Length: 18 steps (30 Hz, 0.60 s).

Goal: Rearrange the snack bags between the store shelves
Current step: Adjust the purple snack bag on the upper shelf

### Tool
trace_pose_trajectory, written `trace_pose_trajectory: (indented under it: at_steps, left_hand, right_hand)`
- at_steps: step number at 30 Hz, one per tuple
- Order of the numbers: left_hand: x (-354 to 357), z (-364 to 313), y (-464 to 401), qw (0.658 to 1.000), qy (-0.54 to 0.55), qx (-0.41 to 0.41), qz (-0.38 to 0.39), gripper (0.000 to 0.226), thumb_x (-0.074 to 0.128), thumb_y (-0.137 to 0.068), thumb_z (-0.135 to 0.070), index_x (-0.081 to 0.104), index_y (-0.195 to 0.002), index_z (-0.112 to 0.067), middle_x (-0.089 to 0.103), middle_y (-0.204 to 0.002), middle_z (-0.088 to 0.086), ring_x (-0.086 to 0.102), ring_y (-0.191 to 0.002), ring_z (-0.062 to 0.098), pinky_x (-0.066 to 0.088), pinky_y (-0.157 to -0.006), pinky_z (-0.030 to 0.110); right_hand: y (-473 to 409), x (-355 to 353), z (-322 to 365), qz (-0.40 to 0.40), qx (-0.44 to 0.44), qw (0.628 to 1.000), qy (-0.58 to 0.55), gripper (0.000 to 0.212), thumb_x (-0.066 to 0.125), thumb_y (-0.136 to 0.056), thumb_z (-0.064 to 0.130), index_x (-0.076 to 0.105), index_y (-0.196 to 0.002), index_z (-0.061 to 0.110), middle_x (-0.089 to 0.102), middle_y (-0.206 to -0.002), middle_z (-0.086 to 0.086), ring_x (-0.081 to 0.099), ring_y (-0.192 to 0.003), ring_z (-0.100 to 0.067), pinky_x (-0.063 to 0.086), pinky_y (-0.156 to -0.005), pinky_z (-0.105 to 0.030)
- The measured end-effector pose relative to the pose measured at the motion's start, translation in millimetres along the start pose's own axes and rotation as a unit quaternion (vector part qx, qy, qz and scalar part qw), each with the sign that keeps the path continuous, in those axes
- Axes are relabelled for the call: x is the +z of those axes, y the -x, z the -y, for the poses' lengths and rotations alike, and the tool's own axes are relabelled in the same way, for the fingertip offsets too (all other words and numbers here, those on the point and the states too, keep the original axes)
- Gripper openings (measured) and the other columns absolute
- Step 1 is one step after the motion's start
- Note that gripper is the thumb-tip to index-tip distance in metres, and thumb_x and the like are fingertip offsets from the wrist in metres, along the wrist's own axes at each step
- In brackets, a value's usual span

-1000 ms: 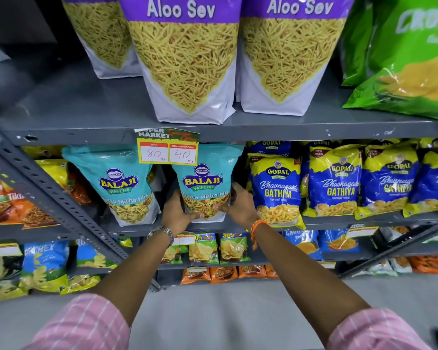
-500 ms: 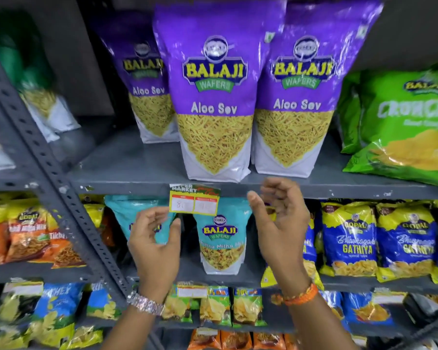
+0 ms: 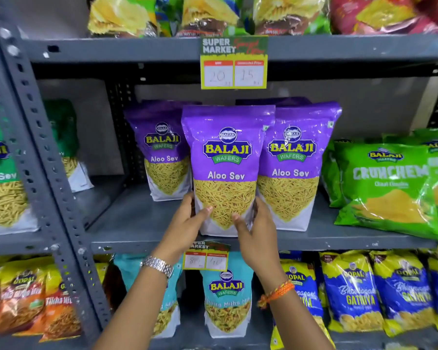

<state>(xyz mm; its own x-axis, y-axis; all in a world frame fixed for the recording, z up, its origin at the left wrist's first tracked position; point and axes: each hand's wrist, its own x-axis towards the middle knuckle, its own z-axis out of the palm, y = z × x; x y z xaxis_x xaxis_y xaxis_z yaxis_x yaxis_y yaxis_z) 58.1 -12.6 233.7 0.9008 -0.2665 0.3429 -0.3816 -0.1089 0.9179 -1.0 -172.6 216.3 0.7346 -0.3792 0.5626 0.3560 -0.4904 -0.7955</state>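
Observation:
A purple Aloo Sev bag (image 3: 225, 157) stands upright at the front of the middle grey shelf (image 3: 142, 223). My left hand (image 3: 187, 223) grips its lower left side and my right hand (image 3: 258, 231) grips its lower right side, thumbs on the front. Two more purple Aloo Sev bags stand behind it, one to the left (image 3: 162, 147) and one to the right (image 3: 296, 160). On the shelf below stands a teal Balaji bag (image 3: 226, 296), partly behind a price tag (image 3: 205, 256).
Green Crunchem bags (image 3: 387, 188) lie at the right of the middle shelf. Blue and yellow Gathiya bags (image 3: 352, 291) fill the lower right. A slanted grey upright (image 3: 48, 157) splits off the left bay. A price tag (image 3: 234, 63) hangs from the top shelf edge.
Both hands let go of the teal bag on the lower shelf, rose to the middle shelf and closed on the front purple Aloo Sev bag. The view tilted upward.

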Motion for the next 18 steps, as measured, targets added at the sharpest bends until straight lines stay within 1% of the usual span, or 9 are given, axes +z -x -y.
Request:
trace_pose_trajectory:
  at_steps: [2, 3, 7, 9, 11, 12, 14, 15, 18]
  left_hand:
    - [-2, 1, 3, 1.0, 0.007, 0.014, -0.006, 0.046, 0.066, -0.093, -0.037, 0.055, -0.137, -0.035, 0.07, -0.138, -0.012, 0.064, -0.13, 0.006, 0.045, -0.12, 0.049]
    - [-5, 1, 5, 1.0, 0.01, 0.021, -0.013, 0.046, 0.067, -0.094, -0.037, 0.055, -0.139, -0.034, 0.069, -0.139, -0.011, 0.063, -0.131, 0.007, 0.045, -0.12, 0.049]
    - [-27, -5, 11, 0.997, 0.002, 0.044, -0.061, 0.055, 0.067, -0.088, -0.049, 0.056, -0.14, -0.035, 0.068, -0.141, -0.011, 0.062, -0.134, 0.009, 0.044, -0.12, 0.048]
    - [-47, -5, 11, 0.995, -0.001, 0.055, -0.085, 0.056, 0.066, -0.085, -0.054, 0.057, -0.137, -0.035, 0.07, -0.139, -0.011, 0.063, -0.132, 0.011, 0.045, -0.118, 0.05]
    - [-69, -4, 9, 0.994, -0.007, 0.046, -0.103, 0.061, 0.066, -0.081, -0.059, 0.057, -0.135, -0.033, 0.071, -0.137, -0.008, 0.064, -0.13, 0.014, 0.046, -0.117, 0.054]
    - [-80, -3, 10, 0.993, -0.015, 0.039, -0.11, 0.058, 0.065, -0.08, -0.06, 0.058, -0.132, -0.034, 0.072, -0.134, -0.009, 0.065, -0.127, 0.013, 0.047, -0.116, 0.054]
    - [-99, 5, 10, 0.992, -0.031, 0.024, -0.122, 0.043, 0.066, -0.082, -0.056, 0.06, -0.122, -0.041, 0.075, -0.125, -0.015, 0.068, -0.12, 0.007, 0.049, -0.114, 0.052]
    - [-108, 10, 10, 0.992, -0.034, 0.016, -0.124, 0.034, 0.066, -0.086, -0.05, 0.06, -0.119, -0.044, 0.075, -0.122, -0.018, 0.069, -0.118, 0.004, 0.05, -0.113, 0.051]
    - [-124, 23, 9, 0.992, -0.043, 0.001, -0.116, 0.029, 0.064, -0.097, -0.033, 0.059, -0.124, -0.042, 0.073, -0.129, -0.011, 0.068, -0.122, 0.012, 0.05, -0.113, 0.054]
  right_hand:
    - [-3, 4, -2, -0.003, 0.018, 1.0, -0.008, 0.069, 0.062, -0.084, 0.046, 0.044, -0.144, 0.017, 0.055, -0.147, -0.004, 0.051, -0.137, -0.023, 0.043, -0.114, -0.049]
    - [-5, 6, -2, -0.001, 0.023, 1.0, -0.01, 0.07, 0.063, -0.083, 0.048, 0.045, -0.144, 0.018, 0.055, -0.146, -0.004, 0.052, -0.136, -0.023, 0.044, -0.114, -0.05]
    - [-14, 20, 16, 0.022, 0.011, 0.999, -0.028, 0.062, 0.074, -0.087, 0.031, 0.046, -0.141, 0.019, 0.058, -0.135, 0.006, 0.057, -0.129, -0.019, 0.048, -0.11, -0.048]
    - [-19, 33, 28, 0.047, 0.008, 0.998, -0.046, 0.06, 0.077, -0.084, 0.03, 0.049, -0.137, 0.023, 0.062, -0.129, 0.011, 0.06, -0.123, -0.016, 0.051, -0.107, -0.045]
    - [-25, 51, 38, 0.058, 0.006, 0.997, -0.054, 0.057, 0.077, -0.078, 0.038, 0.055, -0.129, 0.031, 0.066, -0.126, 0.007, 0.064, -0.119, -0.016, 0.054, -0.102, -0.046]
    - [-27, 60, 42, 0.064, 0.008, 0.996, -0.057, 0.053, 0.079, -0.076, 0.036, 0.056, -0.124, 0.037, 0.067, -0.125, 0.004, 0.065, -0.117, -0.016, 0.055, -0.1, -0.045]
    - [-29, 77, 48, 0.087, 0.013, 0.994, -0.065, 0.051, 0.083, -0.077, 0.021, 0.055, -0.11, 0.047, 0.069, -0.121, 0.002, 0.067, -0.112, -0.016, 0.056, -0.099, -0.043]
    - [-29, 85, 49, 0.1, 0.018, 0.992, -0.071, 0.053, 0.084, -0.077, 0.015, 0.054, -0.106, 0.047, 0.069, -0.119, 0.002, 0.067, -0.11, -0.016, 0.056, -0.099, -0.043]
    - [-24, 103, 50, 0.124, 0.035, 0.99, -0.056, 0.05, 0.085, -0.077, 0.011, 0.053, -0.109, 0.034, 0.069, -0.115, 0.0, 0.066, -0.106, -0.016, 0.056, -0.098, -0.044]
